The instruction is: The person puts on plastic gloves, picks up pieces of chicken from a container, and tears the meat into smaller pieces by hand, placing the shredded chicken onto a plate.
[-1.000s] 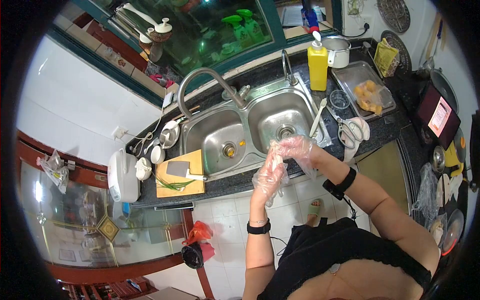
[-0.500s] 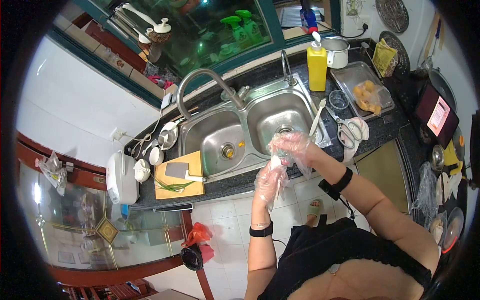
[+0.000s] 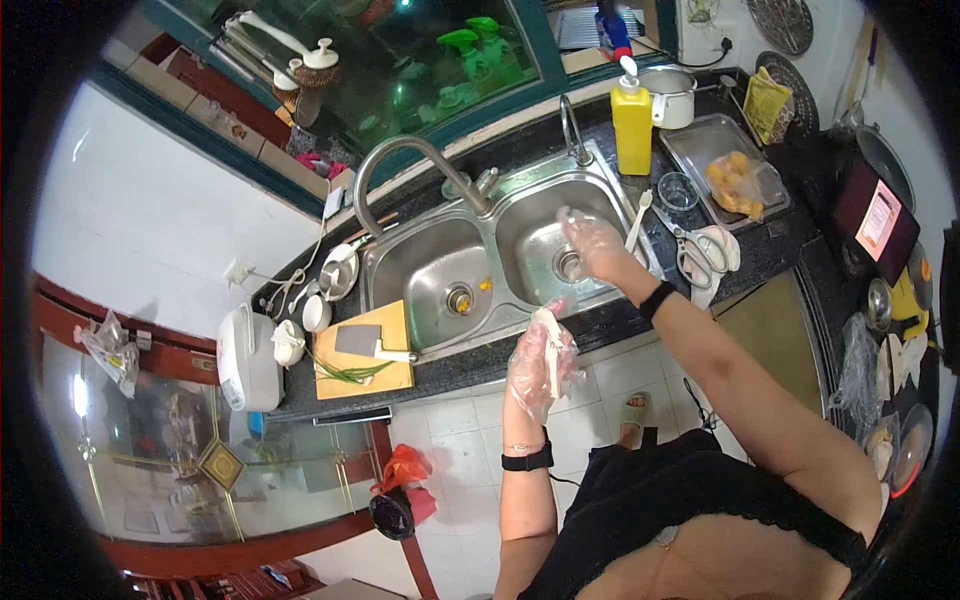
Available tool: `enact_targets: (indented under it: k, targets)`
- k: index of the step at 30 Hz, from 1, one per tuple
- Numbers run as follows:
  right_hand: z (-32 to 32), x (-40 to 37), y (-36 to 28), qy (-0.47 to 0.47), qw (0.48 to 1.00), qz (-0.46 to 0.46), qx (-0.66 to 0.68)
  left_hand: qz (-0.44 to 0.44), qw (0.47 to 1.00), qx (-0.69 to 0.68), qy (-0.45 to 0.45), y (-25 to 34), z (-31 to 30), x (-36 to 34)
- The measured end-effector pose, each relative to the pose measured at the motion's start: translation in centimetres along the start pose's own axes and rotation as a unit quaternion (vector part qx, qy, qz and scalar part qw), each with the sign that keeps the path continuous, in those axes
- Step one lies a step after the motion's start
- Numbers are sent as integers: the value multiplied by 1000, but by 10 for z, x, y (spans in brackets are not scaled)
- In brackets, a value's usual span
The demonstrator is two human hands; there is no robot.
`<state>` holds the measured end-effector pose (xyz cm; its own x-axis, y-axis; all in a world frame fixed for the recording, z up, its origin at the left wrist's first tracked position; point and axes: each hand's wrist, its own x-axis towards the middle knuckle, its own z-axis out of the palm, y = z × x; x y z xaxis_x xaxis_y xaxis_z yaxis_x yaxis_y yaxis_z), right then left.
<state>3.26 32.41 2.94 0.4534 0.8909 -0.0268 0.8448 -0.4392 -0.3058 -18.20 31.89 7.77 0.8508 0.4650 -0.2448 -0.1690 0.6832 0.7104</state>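
Note:
My left hand point(image 3: 540, 368), in a clear plastic glove, is in front of the sink's front edge. Its fingers are closed around a pale, long, narrow thing point(image 3: 553, 350) whose kind I cannot make out. Over the right basin point(image 3: 520, 235) is my right hand point(image 3: 595, 243), also in a clear glove, apart from the left. Its fingers are stretched out and nothing shows in them. A white-handled utensil point(image 3: 638, 220) lies at the basin's right rim, close to my right hand. Bits of yellow food point(image 3: 486, 285) lie near the left basin's drain.
Left of the sink, a cutting board point(image 3: 400, 330) bears a cleaver point(image 3: 358, 340) and green onions point(image 3: 355, 375). Scissors point(image 3: 695, 250), a glass bowl point(image 3: 677, 192), a yellow bottle point(image 3: 631, 130) and a metal tray point(image 3: 690, 150) with bagged yellow food point(image 3: 735, 185) are at the right. A tall faucet point(image 3: 420, 150) arches over the basins.
My hands were together at the sink's front edge. The right hand has let go and moved up and over the right basin; the left still holds the pale thing.

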Motion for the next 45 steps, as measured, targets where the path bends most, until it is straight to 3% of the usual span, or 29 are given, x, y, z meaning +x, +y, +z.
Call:
enact_targets:
  k: [2, 3, 4, 6, 8, 10, 12, 14, 16, 18, 20, 22, 24, 25, 27, 28, 29, 30, 31, 32, 35, 37, 38, 41, 43, 44, 45]
  targets:
    - [11, -16, 1, 229, 963, -3, 143, -15, 999, -41, -30, -3, -1, 7]
    - [1, -29, 3, 161, 940, 0, 300, -16, 998, -61, -23, -5, 2, 9]
    - [-10, -44, 5, 167, 940, 10, 299, -18, 996, -80, -20, -6, 6, 14]
    - [-31, -84, 8, 27, 887, 9, 461, -29, 996, -68, -52, -17, 6, 29]
    - [-58, -124, 2, 35, 890, -6, 455, -30, 999, -23, -7, -29, 24, 43]
    - [-68, -144, 14, 53, 892, -13, 449, -60, 996, 39, -49, -41, 45, 54]
    - [-66, -159, 39, 18, 800, 20, 600, -107, 987, 68, -101, -62, 64, 71]
    - [-72, -186, 66, 68, 818, 65, 567, -146, 971, 137, -131, -76, 105, 73]
    - [-97, -228, 87, 21, 917, 147, 369, -245, 927, 245, -143, -99, 137, 75]
    - [-101, -273, 109, 82, 905, 196, 369, -307, 884, 263, -235, -126, 174, 75]
    - [-98, -319, 125, 171, 916, 217, 292, -262, 813, 399, -333, -156, 206, 63]
    - [-107, -374, 130, 191, 889, 259, 324, -291, 799, 362, -381, -190, 231, 50]
    - [-103, -425, 134, 263, 844, 319, 341, -337, 726, 321, -506, -213, 264, 34]
    - [-101, -451, 137, 266, 838, 329, 343, -238, 646, 422, -590, -262, 242, 51]
    - [-80, -495, 142, 366, 690, 361, 509, -203, 597, 462, -624, -268, 276, 25]
    - [-77, -513, 146, 376, 681, 369, 508, -169, 552, 498, -647, -275, 292, 11]
    - [-77, -533, 149, 401, 639, 377, 537, -176, 539, 496, -658, -287, 303, 1]
    - [-76, -556, 151, 429, 592, 386, 563, -129, 533, 502, -669, -299, 312, -11]
    - [-57, -578, 161, 443, 580, 369, 575, -86, 523, 504, -682, -313, 321, -25]
    - [-63, -597, 154, 459, 558, 388, 572, -103, 502, 496, -701, -326, 330, -36]
    - [-92, -644, 150, 475, 527, 433, 555, -299, 472, 422, -714, -369, 358, -61]
    - [-98, -685, 154, 400, 613, 446, 515, -337, 441, 396, -732, -397, 377, -80]
    - [-98, -701, 156, 409, 603, 454, 512, -367, 429, 374, -736, -409, 385, -90]
    - [-94, -745, 160, 369, 601, 513, 489, -379, 402, 359, -752, -441, 406, -119]
    - [-94, -767, 154, 401, 589, 509, 483, -374, 383, 362, -763, -460, 415, -139]
    - [-93, -777, 153, 426, 583, 500, 478, -358, 403, 395, -744, -469, 418, -149]
    - [-91, -786, 153, 392, 582, 555, 446, -341, 423, 428, -723, -477, 419, -160]
